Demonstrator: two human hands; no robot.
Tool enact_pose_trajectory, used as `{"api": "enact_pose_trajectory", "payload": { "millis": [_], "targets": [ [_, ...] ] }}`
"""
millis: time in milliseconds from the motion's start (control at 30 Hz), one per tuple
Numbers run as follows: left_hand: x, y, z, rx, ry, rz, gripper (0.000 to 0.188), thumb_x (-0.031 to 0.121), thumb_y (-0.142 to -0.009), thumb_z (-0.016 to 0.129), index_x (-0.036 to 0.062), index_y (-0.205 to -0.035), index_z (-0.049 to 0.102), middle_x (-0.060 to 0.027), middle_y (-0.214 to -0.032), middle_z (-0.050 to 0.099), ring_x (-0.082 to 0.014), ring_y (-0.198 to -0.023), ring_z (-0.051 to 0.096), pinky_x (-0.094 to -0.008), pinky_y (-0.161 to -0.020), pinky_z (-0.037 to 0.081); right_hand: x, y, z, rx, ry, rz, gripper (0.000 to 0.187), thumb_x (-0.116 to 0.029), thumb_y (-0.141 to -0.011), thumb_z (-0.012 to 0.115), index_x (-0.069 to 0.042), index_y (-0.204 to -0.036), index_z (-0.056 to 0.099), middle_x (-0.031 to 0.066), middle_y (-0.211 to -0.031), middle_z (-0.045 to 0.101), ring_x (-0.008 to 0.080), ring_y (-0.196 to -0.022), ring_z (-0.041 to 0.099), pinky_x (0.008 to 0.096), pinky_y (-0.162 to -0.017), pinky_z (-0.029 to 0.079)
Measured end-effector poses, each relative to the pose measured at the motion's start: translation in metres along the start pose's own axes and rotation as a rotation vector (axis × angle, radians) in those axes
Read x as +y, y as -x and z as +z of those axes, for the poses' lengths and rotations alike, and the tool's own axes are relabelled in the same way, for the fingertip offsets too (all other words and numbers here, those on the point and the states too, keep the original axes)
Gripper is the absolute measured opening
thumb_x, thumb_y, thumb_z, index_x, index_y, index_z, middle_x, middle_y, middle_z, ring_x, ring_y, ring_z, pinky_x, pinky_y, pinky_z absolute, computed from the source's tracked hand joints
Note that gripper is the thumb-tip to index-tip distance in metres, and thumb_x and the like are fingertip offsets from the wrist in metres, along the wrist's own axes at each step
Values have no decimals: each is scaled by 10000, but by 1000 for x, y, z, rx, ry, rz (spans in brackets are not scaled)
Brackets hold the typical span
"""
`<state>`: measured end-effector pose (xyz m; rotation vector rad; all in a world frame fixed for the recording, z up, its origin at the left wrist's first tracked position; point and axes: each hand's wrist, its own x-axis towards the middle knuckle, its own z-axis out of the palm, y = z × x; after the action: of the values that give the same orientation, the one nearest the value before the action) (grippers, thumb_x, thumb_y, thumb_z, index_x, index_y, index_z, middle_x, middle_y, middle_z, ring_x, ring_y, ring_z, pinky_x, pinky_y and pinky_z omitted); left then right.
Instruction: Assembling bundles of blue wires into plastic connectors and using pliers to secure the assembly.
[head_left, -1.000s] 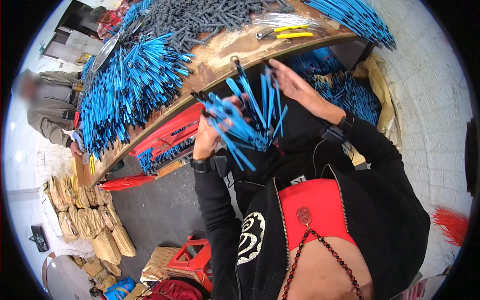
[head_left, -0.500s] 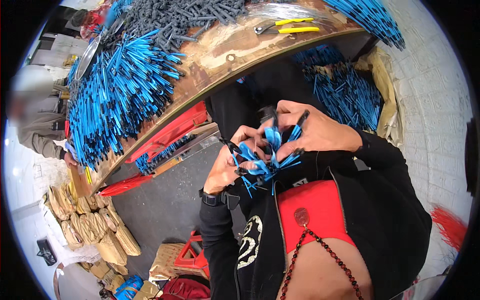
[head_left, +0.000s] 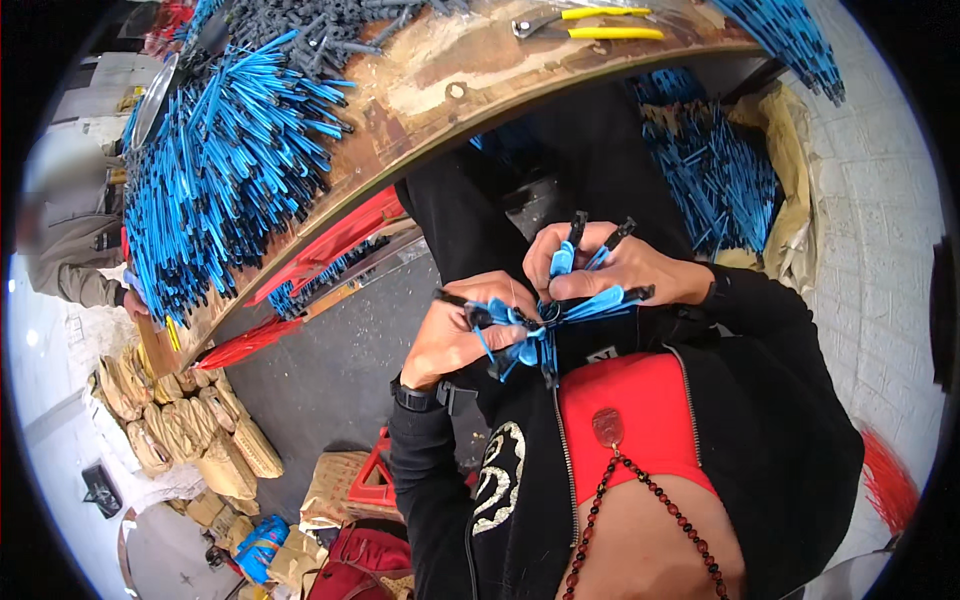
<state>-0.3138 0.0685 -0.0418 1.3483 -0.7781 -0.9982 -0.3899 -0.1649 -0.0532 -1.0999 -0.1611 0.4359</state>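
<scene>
In front of my chest I hold a cluster of thin blue strips with black ends (head_left: 522,345). They fan out around a small dark ring-like centre (head_left: 548,314). My left hand (head_left: 465,330) is closed, thumb and fingers pinching strips on the left side. My right hand (head_left: 620,268) grips the strips on the right, thumb bent over them, with black ends sticking up past its fingers. Both hands are close together, almost meeting at the centre. The fingertips behind the strips are partly hidden.
A curved wooden table (head_left: 420,125) bears a big pile of blue strips (head_left: 235,170), dark grey plastic parts (head_left: 310,40) and yellow-handled pliers (head_left: 590,24). Beneath it is a paper-lined container of blue strips (head_left: 715,170). A red stool (head_left: 372,475) stands lower left; another person (head_left: 75,250) is far left.
My hands have drawn slightly apart and the cluster is spread wider, its dark centre now showing. The right-hand strips lean further right. The view has shifted a little.
</scene>
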Motion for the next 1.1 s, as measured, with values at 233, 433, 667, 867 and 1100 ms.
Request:
{"api": "enact_pose_trajectory", "payload": {
  "millis": [233,433,667,867,1100],
  "targets": [
    [-7,10,12,108,-131,130,203,136,-759,783,-2,-872,688,-119,-856,679,-227,-806,656,-319,-710,509,7,6,14,46,28,-47,133,-118,-919,676,-44,-996,598,32,-1017,583,106,-940,549,274,-837,427],
    [-10,16,15,162,-139,148,193,113,-727,790,-3,-842,688,-120,-849,678,-230,-791,656,-319,-697,512,11,6,20,100,-85,-10,136,-128,-922,677,-47,-994,595,33,-1004,586,93,-926,546,266,-830,430],
    [-9,11,13,244,-93,80,188,64,-714,763,-22,-862,683,-88,-854,666,-179,-799,637,-282,-717,495,9,0,22,127,-63,-29,192,-156,-927,677,-41,-1058,596,21,-1043,586,86,-966,547,254,-868,432],
    [0,-3,5,285,-23,-60,199,92,-791,686,-40,-925,623,-124,-974,658,-174,-884,617,-293,-793,482,-13,-4,17,205,172,-117,336,-217,-962,625,-25,-1224,541,34,-1141,582,106,-1084,531,289,-968,407],
    [-29,-27,-31,41,198,10,231,110,-800,681,-45,-952,605,-160,-1030,660,-205,-926,628,-312,-812,501,-40,15,-24,105,369,-24,372,-306,-1024,481,-19,-1257,526,61,-1222,577,155,-1151,522,316,-1021,379]
  ]
}}
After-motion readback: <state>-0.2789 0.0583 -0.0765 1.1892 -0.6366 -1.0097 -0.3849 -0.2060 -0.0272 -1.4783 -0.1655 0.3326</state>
